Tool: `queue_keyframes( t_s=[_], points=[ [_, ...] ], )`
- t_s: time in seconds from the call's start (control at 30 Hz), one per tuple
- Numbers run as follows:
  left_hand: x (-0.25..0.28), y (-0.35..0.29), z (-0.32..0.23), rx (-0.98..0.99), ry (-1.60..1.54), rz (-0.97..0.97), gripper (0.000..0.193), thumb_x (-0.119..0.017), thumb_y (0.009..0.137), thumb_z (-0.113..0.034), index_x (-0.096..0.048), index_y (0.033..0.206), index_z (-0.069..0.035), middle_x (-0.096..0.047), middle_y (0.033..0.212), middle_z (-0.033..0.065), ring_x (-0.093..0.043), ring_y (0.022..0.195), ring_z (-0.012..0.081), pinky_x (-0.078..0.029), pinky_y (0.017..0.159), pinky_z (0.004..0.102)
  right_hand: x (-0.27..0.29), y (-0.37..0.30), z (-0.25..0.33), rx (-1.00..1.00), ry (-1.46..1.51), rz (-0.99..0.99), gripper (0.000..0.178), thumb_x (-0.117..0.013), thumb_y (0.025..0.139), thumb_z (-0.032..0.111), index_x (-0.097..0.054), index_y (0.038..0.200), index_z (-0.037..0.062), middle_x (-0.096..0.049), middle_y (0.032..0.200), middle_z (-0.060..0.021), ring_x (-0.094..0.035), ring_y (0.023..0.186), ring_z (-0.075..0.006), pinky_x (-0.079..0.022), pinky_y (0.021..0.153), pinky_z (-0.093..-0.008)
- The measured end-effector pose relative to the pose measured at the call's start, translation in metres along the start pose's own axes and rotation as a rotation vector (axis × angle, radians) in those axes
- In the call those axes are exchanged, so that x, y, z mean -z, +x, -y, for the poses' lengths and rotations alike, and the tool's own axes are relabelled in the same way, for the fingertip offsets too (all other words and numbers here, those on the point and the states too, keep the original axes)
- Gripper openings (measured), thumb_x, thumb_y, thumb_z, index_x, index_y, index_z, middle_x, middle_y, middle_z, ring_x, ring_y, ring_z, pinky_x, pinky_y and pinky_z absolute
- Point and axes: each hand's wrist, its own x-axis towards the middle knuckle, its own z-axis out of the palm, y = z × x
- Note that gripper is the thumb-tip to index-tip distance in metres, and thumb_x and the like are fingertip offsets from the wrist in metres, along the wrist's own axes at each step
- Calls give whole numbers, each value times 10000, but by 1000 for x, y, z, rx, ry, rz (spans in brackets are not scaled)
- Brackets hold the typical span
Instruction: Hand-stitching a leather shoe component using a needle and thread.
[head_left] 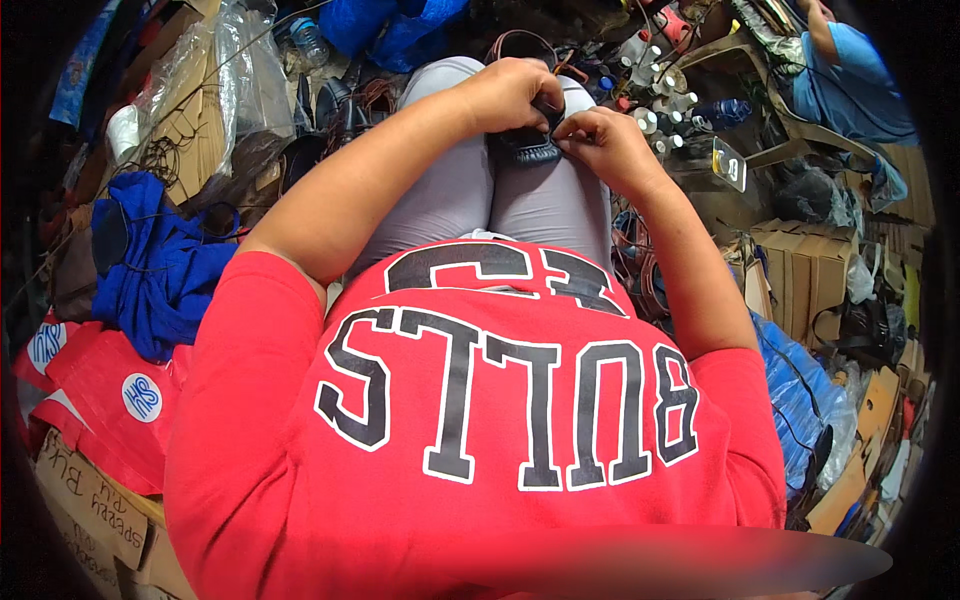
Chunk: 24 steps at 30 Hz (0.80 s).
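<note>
A dark leather shoe (531,153) with a gathered, moccasin-style toe rests on my lap, its toe pointing toward me. My left hand (512,93) is closed over the upper of this shoe and covers much of its middle. Just right of the toe, my right hand (604,142) is closed in a pinch by the shoe's side. Whatever lies between those right fingertips is too small to make out. Past my left knuckles shows a brown, rounded rim (521,42); whether it belongs to the same shoe, I cannot tell.
Several white-capped bottles (664,97) stand right of my knees, near a wooden frame (790,125). A blue cloth (150,255) and red bags (110,400) lie to my left. On the right are a cardboard box (805,275) and blue plastic (795,390). Another person's arm (822,35) shows far right.
</note>
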Motion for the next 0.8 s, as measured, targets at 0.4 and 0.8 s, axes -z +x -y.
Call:
queue_keyframes(
  t_s=[0.4, 0.8],
  points=[
    [87, -125, -12, 649, 40, 28, 232, -645, 840, -214, -618, 835, 16, -605, 754, 80, -561, 711, 140, -444, 650, 293, 120, -126, -61, 324, 1776, -218, 436, -563, 915, 306, -512, 1287, 84, -448, 616, 85, -355, 520, -7, -305, 610, -231],
    [57, -62, -4, 307, -1825, -755, 461, -430, 958, -352, -339, 546, -164, -341, 497, 3, -349, 469, 177, -379, 612, 364, 30, -110, -103, -423, -165, -91, 274, -577, 903, 287, -600, 802, 33, -548, 652, -135, -526, 572, -247, -412, 567, -358]
  ],
)
